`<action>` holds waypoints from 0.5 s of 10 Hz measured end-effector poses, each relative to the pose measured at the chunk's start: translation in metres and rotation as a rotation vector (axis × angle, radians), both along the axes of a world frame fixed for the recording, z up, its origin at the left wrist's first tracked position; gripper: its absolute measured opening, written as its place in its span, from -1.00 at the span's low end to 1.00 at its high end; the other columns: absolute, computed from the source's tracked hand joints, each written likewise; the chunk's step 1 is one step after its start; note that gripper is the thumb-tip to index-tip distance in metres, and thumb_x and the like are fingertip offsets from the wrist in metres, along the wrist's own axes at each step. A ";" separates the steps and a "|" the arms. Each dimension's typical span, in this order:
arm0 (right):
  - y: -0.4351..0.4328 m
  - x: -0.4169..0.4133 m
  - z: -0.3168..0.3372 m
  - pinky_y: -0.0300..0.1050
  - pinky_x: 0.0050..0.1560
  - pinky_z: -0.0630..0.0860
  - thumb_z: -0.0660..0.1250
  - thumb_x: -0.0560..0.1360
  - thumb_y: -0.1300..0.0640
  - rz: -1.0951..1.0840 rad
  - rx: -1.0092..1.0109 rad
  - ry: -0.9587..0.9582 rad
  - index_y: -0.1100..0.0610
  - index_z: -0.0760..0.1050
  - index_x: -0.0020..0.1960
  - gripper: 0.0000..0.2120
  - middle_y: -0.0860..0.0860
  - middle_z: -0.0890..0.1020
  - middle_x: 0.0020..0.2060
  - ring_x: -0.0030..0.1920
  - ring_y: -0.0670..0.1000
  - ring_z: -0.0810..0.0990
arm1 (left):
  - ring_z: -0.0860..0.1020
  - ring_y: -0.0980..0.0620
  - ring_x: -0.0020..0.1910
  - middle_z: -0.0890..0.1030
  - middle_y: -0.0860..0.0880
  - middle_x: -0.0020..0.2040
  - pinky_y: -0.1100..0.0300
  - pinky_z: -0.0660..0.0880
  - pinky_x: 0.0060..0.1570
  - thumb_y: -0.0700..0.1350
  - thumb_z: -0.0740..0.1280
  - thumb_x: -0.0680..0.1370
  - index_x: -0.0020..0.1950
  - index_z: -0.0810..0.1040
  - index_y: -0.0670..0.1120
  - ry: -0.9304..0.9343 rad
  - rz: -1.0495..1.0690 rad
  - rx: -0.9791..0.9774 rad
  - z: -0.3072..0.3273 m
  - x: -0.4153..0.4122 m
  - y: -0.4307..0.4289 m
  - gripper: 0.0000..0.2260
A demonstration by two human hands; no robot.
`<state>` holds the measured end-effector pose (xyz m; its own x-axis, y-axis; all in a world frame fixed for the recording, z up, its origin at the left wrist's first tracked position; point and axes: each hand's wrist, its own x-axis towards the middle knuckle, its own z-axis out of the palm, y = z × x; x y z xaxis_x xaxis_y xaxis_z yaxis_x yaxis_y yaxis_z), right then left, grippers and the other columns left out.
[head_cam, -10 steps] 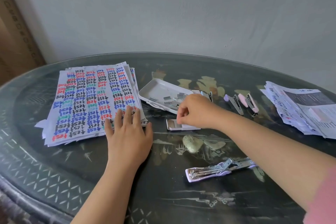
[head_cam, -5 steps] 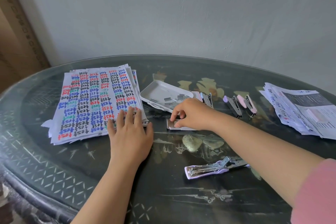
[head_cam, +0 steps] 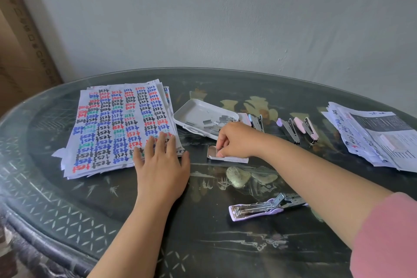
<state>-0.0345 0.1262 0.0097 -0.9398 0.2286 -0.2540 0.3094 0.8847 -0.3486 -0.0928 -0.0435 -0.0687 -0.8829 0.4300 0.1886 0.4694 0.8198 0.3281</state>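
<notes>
Right hand curled tighter, fingers pinching small white box, left hand flat, straight-fingered, on "test" sheets

Our right hand covers most of the small white box, so we cannot tell whether its curled fingers pinch the flap or something inside. Our right forearm hides the rear end of the open lilac stapler, and the picture's right edge cuts off the far paper pile. The staples in the tray are too small for us to count.
</notes>
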 end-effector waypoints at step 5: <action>0.009 0.005 0.009 -0.21 -0.09 0.40 0.37 0.52 0.07 -0.066 -0.219 -0.092 0.04 0.58 -0.15 -0.92 -0.10 0.57 -0.20 -0.14 -0.08 0.48 | -0.02 -0.02 0.55 0.11 0.04 0.57 -0.14 -0.13 0.48 0.17 -0.01 0.60 0.53 0.13 0.04 0.015 -0.007 0.012 -0.002 -0.001 0.000 -0.49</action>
